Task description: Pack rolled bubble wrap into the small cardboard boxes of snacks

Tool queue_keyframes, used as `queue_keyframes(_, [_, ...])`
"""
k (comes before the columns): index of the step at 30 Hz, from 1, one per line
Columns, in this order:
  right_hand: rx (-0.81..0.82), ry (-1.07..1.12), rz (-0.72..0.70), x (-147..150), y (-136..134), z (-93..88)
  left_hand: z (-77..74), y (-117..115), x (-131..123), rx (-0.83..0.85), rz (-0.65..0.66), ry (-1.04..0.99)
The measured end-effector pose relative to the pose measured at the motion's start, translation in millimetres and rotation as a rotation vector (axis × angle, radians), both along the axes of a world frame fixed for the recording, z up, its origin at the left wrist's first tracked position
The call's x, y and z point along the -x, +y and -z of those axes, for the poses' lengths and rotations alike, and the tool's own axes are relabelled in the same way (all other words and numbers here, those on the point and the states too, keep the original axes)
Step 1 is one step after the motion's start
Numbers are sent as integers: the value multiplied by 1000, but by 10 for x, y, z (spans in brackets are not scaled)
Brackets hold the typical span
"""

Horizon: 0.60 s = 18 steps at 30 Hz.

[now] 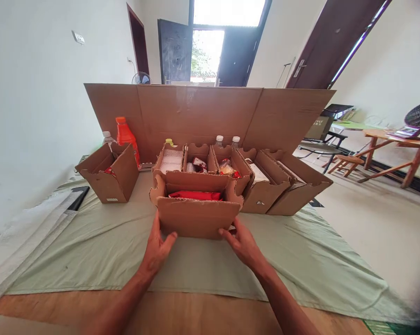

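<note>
A brown cardboard box (196,216) sits on the pale green cloth (91,251) in front of me, with a red packet (196,195) lying inside it. My left hand (157,249) touches the box's lower left corner, fingers spread and the thumb against its front. My right hand (243,242) rests at the lower right corner, fingers curled lightly on the edge. Neither hand has closed round the box.
Behind stand a row of open cardboard boxes (203,163) holding packets, two more boxes (286,186) at the right and one (108,177) at the left. An orange bottle (126,137) and clear bottles stand before a tall cardboard sheet (210,111). Wooden table and fan at far right.
</note>
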State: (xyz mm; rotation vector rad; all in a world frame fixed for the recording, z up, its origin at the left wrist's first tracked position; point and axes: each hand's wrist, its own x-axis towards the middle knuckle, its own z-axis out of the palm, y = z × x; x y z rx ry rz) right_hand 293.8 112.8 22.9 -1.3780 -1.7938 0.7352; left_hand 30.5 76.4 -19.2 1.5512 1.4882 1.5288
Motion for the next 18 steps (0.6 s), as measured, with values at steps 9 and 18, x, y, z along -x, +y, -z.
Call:
queue_keyframes(9, [24,43,112,-198,-114,805,274,-439,850,140,-248,296])
queue_keyframes(18, [61,-57,149,-333,9,861,-266,-766,3086,460,-834,647])
